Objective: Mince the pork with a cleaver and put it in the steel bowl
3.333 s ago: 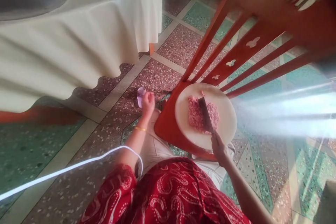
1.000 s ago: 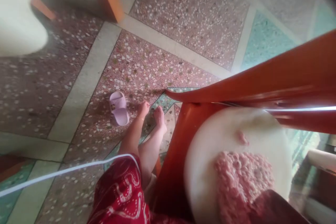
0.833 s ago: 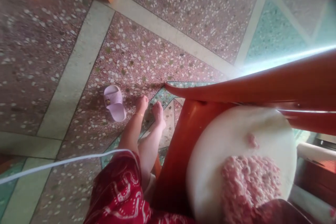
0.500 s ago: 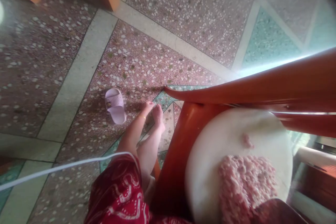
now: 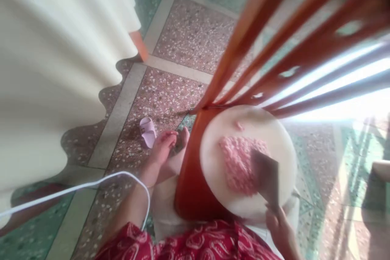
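Observation:
Minced meat (image 5: pixel 239 162) lies in a flat, rough-edged patch on a round pale chopping board (image 5: pixel 210 146). A small scrap of meat (image 5: pixel 239 126) sits apart from it, towards the far rim. My right hand (image 5: pixel 282 227) grips the handle of a cleaver (image 5: pixel 268 174) at the board's near right. Its broad dark blade overlaps the right side of the mince. My left hand (image 5: pixel 166 144) is away from the board, out over my leg, with the fingers curled together and nothing visible in them.
The board rests on a red-brown wooden chair (image 5: pixel 190 187), whose slatted back (image 5: pixel 231 48) rises beyond it. A white cable (image 5: pixel 91 182) runs across my left forearm. A pink slipper (image 5: pixel 148 132) lies on the terrazzo floor. Pale curtain-like cloth (image 5: pixel 61 69) hangs at left.
The view has shifted, bringing the pale cloth, the chair's slats and my right hand into sight. More of the cleaver shows, with its blade over the mince.

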`<act>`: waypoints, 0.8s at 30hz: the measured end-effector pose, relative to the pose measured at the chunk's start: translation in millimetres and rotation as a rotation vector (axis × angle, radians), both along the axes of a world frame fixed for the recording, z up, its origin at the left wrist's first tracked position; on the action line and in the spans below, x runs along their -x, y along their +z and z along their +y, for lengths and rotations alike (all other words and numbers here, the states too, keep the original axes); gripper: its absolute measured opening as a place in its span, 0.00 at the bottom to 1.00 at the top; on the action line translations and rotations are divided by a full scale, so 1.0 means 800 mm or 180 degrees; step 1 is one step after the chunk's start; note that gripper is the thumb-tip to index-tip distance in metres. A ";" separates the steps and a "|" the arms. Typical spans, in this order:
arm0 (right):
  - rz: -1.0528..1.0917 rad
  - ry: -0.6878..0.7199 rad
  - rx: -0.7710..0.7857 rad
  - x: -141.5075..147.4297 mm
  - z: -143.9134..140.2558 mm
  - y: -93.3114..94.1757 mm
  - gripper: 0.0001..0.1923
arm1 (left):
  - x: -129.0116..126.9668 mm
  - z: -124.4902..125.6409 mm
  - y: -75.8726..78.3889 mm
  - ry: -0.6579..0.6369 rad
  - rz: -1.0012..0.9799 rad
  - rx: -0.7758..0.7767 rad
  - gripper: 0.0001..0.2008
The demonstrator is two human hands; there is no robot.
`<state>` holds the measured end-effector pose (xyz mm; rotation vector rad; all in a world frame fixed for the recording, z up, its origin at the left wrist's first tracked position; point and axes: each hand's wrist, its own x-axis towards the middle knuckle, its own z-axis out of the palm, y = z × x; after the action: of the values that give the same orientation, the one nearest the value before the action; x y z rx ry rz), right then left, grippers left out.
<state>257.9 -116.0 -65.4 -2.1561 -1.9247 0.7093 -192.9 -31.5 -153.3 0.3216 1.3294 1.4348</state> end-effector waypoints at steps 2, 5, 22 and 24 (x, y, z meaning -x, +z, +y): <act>0.0302 0.0078 0.0088 0.003 0.014 0.001 0.22 | -0.048 0.005 0.047 -0.0410 0.0226 -0.0137 0.12; 0.0796 0.0089 0.0181 0.017 0.030 0.022 0.18 | -0.121 0.018 0.095 -0.1120 0.0701 -0.0302 0.14; 0.2379 -0.0128 0.0119 -0.001 0.003 0.075 0.17 | -0.271 0.037 0.133 -0.2243 0.4844 -0.0386 0.11; 0.2577 -0.0176 0.0307 0.001 0.001 0.074 0.16 | -0.276 0.037 0.136 -0.2182 0.4853 -0.0223 0.10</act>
<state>256.7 -114.9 -6.0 -1.5652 -1.4013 1.4057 28.3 -1.5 -44.2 1.9584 1.9528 0.4688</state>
